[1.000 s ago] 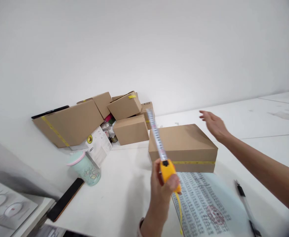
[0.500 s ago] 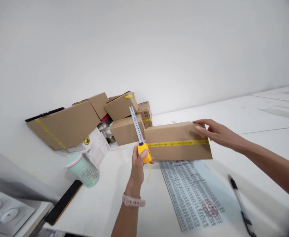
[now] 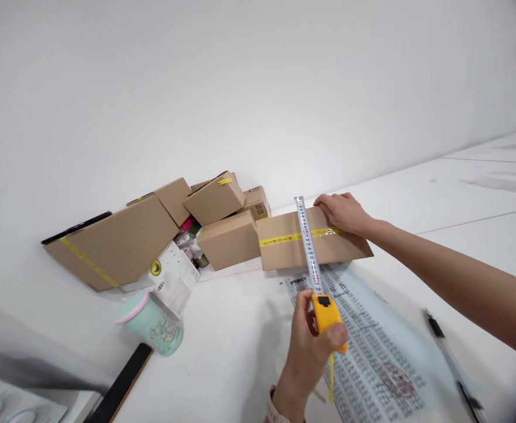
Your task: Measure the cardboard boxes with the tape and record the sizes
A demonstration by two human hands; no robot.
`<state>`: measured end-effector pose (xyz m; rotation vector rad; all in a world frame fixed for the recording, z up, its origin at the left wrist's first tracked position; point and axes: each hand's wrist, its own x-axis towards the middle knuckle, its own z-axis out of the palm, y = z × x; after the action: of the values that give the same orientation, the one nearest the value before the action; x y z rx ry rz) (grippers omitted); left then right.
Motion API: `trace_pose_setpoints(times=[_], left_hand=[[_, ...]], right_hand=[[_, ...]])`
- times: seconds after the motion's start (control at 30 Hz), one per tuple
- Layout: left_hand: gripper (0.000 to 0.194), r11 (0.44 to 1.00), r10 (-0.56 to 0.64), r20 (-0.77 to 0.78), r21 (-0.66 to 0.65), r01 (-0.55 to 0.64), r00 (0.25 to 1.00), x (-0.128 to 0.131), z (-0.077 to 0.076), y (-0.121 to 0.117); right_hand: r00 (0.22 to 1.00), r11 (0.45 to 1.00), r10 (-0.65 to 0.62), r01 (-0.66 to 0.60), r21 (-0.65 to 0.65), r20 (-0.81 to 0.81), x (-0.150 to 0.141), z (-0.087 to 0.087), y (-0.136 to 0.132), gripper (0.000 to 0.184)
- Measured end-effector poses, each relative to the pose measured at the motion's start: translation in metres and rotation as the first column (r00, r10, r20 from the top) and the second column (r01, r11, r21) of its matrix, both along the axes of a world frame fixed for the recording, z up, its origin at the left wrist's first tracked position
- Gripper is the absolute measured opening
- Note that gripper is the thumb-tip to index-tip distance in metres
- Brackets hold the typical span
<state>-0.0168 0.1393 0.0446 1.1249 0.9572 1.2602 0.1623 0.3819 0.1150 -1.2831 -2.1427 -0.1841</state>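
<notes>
My left hand (image 3: pixel 304 352) is closed around a yellow tape measure (image 3: pixel 328 320). Its blade (image 3: pixel 309 247) is drawn out and passes up in front of a cardboard box (image 3: pixel 284 249) banded with yellow tape, its tip above the box's upper edge. Whether the blade touches the box I cannot tell. My right hand (image 3: pixel 343 212) grips that box at its upper right edge, fingers bent over the top. Under the tape measure lies a printed sheet in a light blue folder (image 3: pixel 367 346), partly covered by my left hand and the tape measure.
Several cardboard boxes (image 3: pixel 117 241) are stacked along the wall at the left. A mint tumbler (image 3: pixel 156 329) stands before them, beside a white printed packet (image 3: pixel 176 282). A dark phone-like slab (image 3: pixel 123 382) lies at lower left. A pen (image 3: pixel 451 358) rests right of the folder.
My left hand has brought the tape measure right and nearer, so its blade now crosses the box front. My right hand has shifted left along the top edge, and the box is tilted differently.
</notes>
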Motion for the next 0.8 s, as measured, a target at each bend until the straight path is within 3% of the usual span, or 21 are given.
trace_pose_setpoints(times=[0.2, 0.47, 0.8], left_hand=[[0.069, 0.998, -0.004, 0.031, -0.061, 0.006, 1.0, 0.007, -0.014, 0.005], [0.068, 0.995, -0.038, 0.065, -0.09, 0.044, 0.997, 0.007, -0.021, 0.002], [0.077, 0.995, -0.022, 0.001, -0.101, 0.022, 1.0, 0.018, -0.054, 0.01]], right_hand=[[0.998, 0.998, 0.027, -0.03, 0.046, 0.065, -0.005, -0.001, -0.005, 0.06], [0.985, 0.993, 0.057, -0.073, 0.093, 0.16, -0.002, -0.005, 0.0, 0.063], [0.983, 0.987, 0.055, -0.08, 0.137, 0.174, 0.001, -0.009, 0.002, 0.063]])
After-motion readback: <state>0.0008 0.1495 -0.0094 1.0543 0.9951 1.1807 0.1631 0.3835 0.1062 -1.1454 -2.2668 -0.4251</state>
